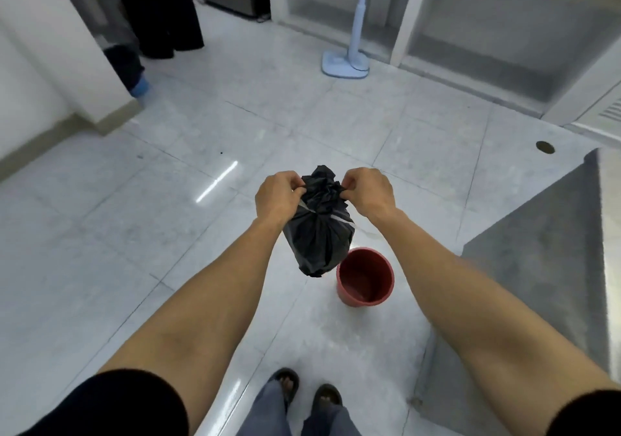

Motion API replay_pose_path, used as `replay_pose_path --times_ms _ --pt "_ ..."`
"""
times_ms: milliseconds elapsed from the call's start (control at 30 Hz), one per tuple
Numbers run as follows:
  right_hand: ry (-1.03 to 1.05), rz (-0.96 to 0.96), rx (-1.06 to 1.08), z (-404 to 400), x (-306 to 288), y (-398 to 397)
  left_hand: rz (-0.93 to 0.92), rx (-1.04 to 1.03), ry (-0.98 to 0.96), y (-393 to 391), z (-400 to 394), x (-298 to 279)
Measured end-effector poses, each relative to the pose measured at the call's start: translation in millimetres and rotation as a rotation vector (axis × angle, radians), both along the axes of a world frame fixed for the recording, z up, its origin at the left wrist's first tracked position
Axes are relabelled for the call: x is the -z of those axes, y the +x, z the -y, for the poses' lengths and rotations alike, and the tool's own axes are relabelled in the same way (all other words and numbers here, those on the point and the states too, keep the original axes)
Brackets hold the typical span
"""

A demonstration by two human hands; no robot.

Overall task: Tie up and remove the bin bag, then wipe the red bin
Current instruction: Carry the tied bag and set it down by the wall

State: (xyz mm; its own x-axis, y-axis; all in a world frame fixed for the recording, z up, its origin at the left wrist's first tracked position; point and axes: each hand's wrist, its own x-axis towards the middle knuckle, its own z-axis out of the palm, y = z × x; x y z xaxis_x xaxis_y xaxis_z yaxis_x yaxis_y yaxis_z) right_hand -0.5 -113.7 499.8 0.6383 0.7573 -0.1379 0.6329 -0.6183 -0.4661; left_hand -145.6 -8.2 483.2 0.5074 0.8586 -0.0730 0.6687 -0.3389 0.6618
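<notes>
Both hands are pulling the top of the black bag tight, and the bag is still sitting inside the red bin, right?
Not quite. In the head view the black bag is out of the red bin, held up by both hands, left hand and right hand, pulling its top tight.

No text, label, brand, number or sign can be read anywhere, neither on the black bin bag (319,233) held between the hands nor on the red bin (365,277) standing on the floor just below them.

The bin bag (319,233) hides part of the red bin's (365,277) rim.
</notes>
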Motion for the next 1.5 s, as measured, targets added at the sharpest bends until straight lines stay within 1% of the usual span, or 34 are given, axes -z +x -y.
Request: replay_pose_path --times_ms 167,433,533,700,900,1167,1500 --pt "0.014 0.003 -0.135 -52.5 -38.2 -45.3 0.021 -0.161 0.017 -61.3 -30.6 -31.8" --pt "0.013 0.023 -0.347 -152.4 -56.5 -142.9 0.064 -0.364 0.001 -179.4 -100.3 -40.4" --pt "0.001 0.020 -0.399 -203.0 -59.8 -188.5 0.075 -0.418 -0.018 -232.1 -143.7 -41.2" --pt "-0.006 0.013 -0.444 -289.5 -63.9 -267.6 0.085 -0.451 -0.038 -314.9 -221.8 -47.8" --pt "-0.013 0.045 -0.525 -390.4 -68.6 -356.9 0.109 -0.522 -0.012 -396.7 -310.2 -52.7" --pt "0.027 0.046 -0.642 -534.0 -68.2 -423.8 0.160 -0.652 0.011 -463.3 -436.2 -52.0" --pt "0.006 0.045 -0.791 -743.6 -56.7 -463.1 0.125 -0.766 0.025 -502.0 -626.7 -48.9"
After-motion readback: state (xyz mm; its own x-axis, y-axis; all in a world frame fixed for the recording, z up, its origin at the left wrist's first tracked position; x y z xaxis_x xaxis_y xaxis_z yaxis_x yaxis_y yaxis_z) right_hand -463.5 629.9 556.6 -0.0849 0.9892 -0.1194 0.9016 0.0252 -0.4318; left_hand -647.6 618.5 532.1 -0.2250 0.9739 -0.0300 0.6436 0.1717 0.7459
